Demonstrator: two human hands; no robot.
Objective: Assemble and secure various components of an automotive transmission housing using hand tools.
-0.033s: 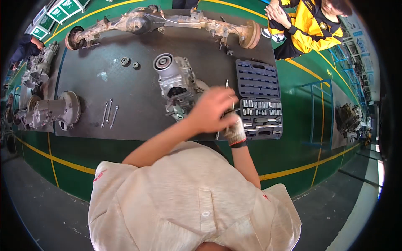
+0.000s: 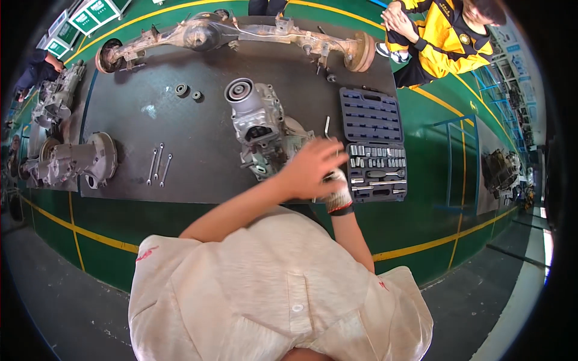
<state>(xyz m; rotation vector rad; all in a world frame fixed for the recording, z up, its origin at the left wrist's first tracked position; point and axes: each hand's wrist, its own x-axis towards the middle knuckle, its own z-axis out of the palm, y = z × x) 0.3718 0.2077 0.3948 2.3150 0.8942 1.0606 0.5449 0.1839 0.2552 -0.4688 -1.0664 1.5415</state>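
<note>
My bare left hand is open, its fingers spread and slightly blurred, held in front of my right hand. My right hand wears a white knitted glove with a red-edged cuff. Its fingers are mostly hidden behind the left hand, so I cannot tell whether it holds anything. Just beyond the fingers lies a thin bent metal rod. Left of my hands a grey metal gearbox stands on the dark table. To their right is an opened socket set case with sockets, a ratchet and extension bars.
Several small wrenches and two gears lie to the left. A rusty axle spans the table's far side. Another gearbox housing sits at the left. A person in a yellow-and-black jacket is at the far right.
My left hand has shifted slightly down and to the right, still open in front of the gloved hand. The view has shifted a little.
</note>
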